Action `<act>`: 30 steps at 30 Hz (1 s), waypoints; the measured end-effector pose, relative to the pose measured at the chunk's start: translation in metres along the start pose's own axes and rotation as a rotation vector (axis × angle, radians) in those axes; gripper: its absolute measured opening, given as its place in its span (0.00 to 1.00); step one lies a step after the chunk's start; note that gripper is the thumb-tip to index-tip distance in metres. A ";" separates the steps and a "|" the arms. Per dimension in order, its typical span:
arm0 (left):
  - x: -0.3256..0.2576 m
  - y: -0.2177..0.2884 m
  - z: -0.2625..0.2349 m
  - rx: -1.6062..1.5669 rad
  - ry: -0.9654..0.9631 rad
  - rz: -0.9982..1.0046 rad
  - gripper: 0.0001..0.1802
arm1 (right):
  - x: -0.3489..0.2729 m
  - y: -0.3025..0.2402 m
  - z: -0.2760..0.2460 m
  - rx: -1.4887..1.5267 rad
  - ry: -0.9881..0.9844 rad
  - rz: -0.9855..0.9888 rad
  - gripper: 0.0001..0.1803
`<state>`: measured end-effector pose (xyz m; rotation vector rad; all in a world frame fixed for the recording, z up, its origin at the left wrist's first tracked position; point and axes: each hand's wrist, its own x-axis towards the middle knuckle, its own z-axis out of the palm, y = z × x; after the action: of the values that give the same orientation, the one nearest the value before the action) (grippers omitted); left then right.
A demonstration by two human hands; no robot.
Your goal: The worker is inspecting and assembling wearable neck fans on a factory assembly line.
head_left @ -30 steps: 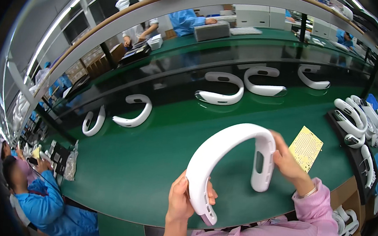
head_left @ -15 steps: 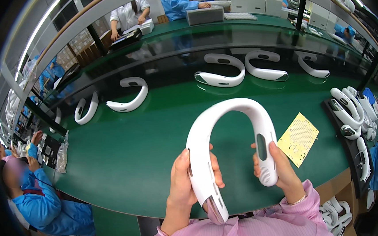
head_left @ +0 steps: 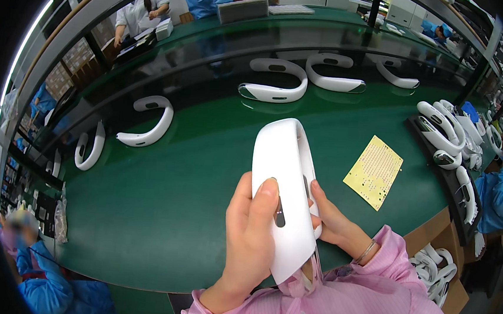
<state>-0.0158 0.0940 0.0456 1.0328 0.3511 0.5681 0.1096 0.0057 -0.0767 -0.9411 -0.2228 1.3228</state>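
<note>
I hold a white U-shaped neck fan [head_left: 279, 147] up in front of me, turned so that one broad outer side shows. Around its near arm my left hand [head_left: 248, 233] is closed, the thumb lying at the top of a dark oval control panel [head_left: 280, 213]. My right hand [head_left: 332, 219] is closed on the other arm, which is mostly hidden behind the near one; some of its fingertips show between the arms. Right of the fan, a yellow perforated sheet [head_left: 374, 172] with small print lies on the green bench [head_left: 157, 226].
More neck fans [head_left: 274, 91] stand along the bench's far side, another [head_left: 147, 134] at the left. A black tray [head_left: 447, 184] at right carries several fans. Below it is a cardboard box [head_left: 457, 285] with white parts. Co-workers in blue [head_left: 43, 282] sit to the left and right.
The neck fan has been turned from its open U facing me to nearly side-on. My right hand has come closer to the left. The whole view has shifted slightly.
</note>
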 end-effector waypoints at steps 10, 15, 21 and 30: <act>-0.005 -0.001 -0.006 0.067 -0.028 -0.005 0.17 | -0.003 -0.003 0.003 -0.031 -0.069 -0.033 0.33; -0.011 0.008 -0.006 0.066 -0.075 -0.036 0.18 | -0.004 -0.004 0.005 0.023 -0.099 -0.060 0.33; -0.018 0.000 -0.021 0.061 0.018 -0.014 0.25 | -0.011 -0.001 -0.008 -0.104 -0.013 -0.221 0.30; -0.002 -0.076 -0.109 -0.095 0.240 0.117 0.36 | -0.081 -0.064 0.028 -0.783 -0.043 -0.274 0.31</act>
<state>-0.0536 0.1397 -0.0731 0.8996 0.4729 0.8100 0.1151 -0.0511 0.0139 -1.4681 -0.9161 0.9971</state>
